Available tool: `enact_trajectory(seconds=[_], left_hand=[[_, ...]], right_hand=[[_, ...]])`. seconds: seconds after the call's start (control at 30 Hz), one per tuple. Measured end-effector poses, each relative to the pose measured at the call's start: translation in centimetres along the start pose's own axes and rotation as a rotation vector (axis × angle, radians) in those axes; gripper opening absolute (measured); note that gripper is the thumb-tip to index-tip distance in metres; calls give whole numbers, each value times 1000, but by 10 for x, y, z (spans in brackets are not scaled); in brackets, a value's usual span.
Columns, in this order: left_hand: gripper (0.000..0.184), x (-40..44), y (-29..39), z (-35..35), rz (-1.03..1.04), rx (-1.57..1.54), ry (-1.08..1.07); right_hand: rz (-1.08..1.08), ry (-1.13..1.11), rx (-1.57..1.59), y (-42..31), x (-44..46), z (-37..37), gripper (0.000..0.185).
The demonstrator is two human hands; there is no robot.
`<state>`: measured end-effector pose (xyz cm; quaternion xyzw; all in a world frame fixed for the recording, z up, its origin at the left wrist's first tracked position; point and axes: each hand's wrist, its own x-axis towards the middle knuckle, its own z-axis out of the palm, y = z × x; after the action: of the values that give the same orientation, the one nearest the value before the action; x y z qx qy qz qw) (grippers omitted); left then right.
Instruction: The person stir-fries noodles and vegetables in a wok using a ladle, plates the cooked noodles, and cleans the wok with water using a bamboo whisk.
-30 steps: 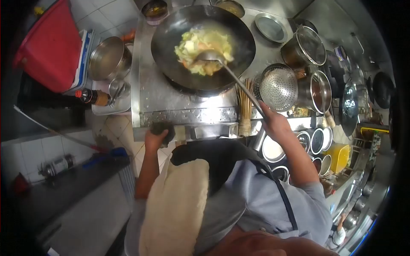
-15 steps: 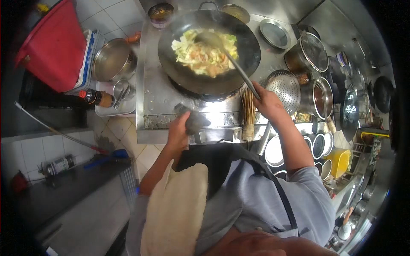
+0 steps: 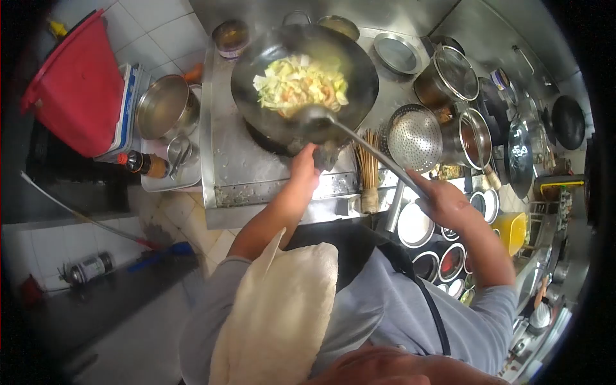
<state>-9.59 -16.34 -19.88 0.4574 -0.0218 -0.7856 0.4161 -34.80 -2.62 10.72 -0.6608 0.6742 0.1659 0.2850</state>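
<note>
A large black wok [image 3: 247, 96] sits on the stove with chopped cabbage and pinkish pieces of food [image 3: 301, 85] in it. My right hand [image 3: 444, 204] grips the long handle of a ladle [image 3: 359, 140], whose bowl rests inside the wok at the near side of the food. At the wok's near edge, my left hand [image 3: 304, 168] is closed on a dark cloth [image 3: 326, 155]. The cloth meets the wok about where a near handle would be; that spot is covered. Some steam blurs the wok's right side.
A bamboo wok brush [image 3: 369, 183] and a perforated strainer [image 3: 414, 138] lie right of the wok. Steel pots [image 3: 475, 138] stand farther right, round seasoning containers [image 3: 416, 224] below. On the left are a steel pot [image 3: 165, 109], a sauce bottle [image 3: 142, 164] and a red bin [image 3: 77, 83].
My left hand has carried the dark cloth up and right to the wok's near edge. My right hand has drawn back, bringing the ladle's bowl from the food's far side to its near side.
</note>
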Motion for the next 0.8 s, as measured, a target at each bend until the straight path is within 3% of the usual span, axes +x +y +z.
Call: enact_trajectory(seconds=[0.03,0.1,0.17,0.33,0.37,0.43,0.47,0.53,0.57,0.67,0.7,0.77,0.8], left_hand=[[21,-17,0,-9,230,209,-127],[20,-40,7,-5,465,421,-256],[21,-102,32,29,-6,-82,-8],[28,-96,8,-15,82,-41,-31],[28,-106,-3,-45,451,613,-85],[30,-120,-18,-64,482,630,-118],[31,-120,-27,-67,133,-11,-93],[30,-124,-22,-69,64,-1,-41],[34,-104,-20,-85,378,534,-136],[41,-77,21,-34,-52,-43,-28],[34,-44,11,-44,183,162,-119],[29,-23,5,-38,410,364,-209],[29,-44,23,-7,187,146,-95]], right_hand=[[2,-45,-52,-9,-11,-9,72],[-28,-24,-76,-12,-19,-10,72],[-45,-57,-126,-16,-12,-5,72],[-32,150,-91,-10,72,70,74],[-46,224,-94,-7,83,75,74],[18,237,-31,-17,72,72,73],[23,237,25,-20,61,68,75],[-95,288,266,-4,44,65,77],[61,135,384,-7,32,48,76],[57,139,418,-2,9,40,72],[52,148,468,3,7,43,71],[81,158,498,1,10,42,71],[111,167,531,1,14,41,72]])
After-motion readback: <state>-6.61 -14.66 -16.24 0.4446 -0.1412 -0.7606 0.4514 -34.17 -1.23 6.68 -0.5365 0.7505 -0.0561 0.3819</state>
